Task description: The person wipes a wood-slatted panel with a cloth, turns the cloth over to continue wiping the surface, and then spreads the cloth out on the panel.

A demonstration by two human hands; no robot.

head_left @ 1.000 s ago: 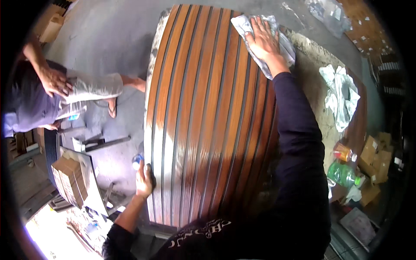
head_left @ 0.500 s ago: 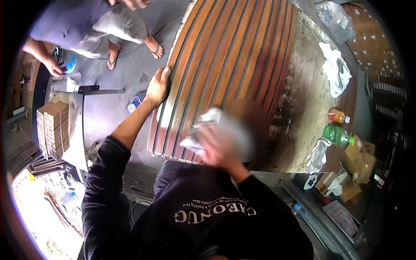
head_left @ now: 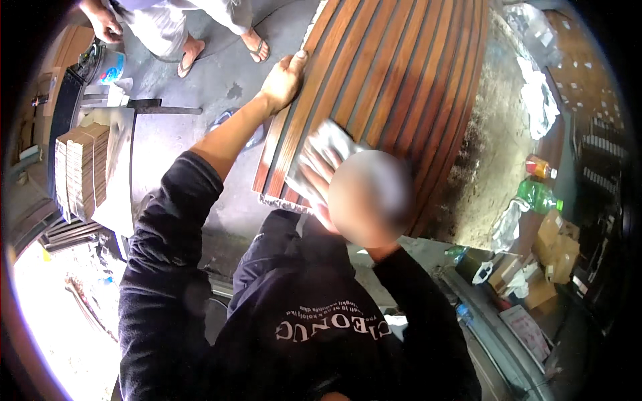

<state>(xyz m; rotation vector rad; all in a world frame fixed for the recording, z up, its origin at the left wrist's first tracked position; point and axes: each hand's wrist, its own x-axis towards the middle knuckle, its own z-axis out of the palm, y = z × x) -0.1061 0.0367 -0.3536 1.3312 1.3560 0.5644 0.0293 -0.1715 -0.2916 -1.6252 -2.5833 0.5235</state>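
A reddish-brown slatted wood panel (head_left: 374, 80) with dark grooves lies on a worn, stained tabletop (head_left: 478, 167). My left hand (head_left: 284, 83) grips the panel's left edge, its thumb on top and its fingers mostly out of sight round the side. Near the panel's close end, my right hand (head_left: 319, 175) presses a white cloth (head_left: 332, 139) flat against the slats. A round blurred patch covers part of that hand and its wrist. The fingers that show are spread over the cloth.
Another person's hand (head_left: 107, 27) and sandalled feet (head_left: 190, 57) are at the upper left. Strapped cardboard (head_left: 83, 167) stands at left. Along the table's right side lie white crumpled plastic (head_left: 537, 100), an orange-red bottle (head_left: 540, 167) and a green bottle (head_left: 538, 195). Cardboard boxes (head_left: 555, 247) sit beyond.
The whole view has shifted, putting the panel higher and further right. My left hand keeps its edge grip. Under my right hand the cloth looks flatter. The other person shows less at the top.
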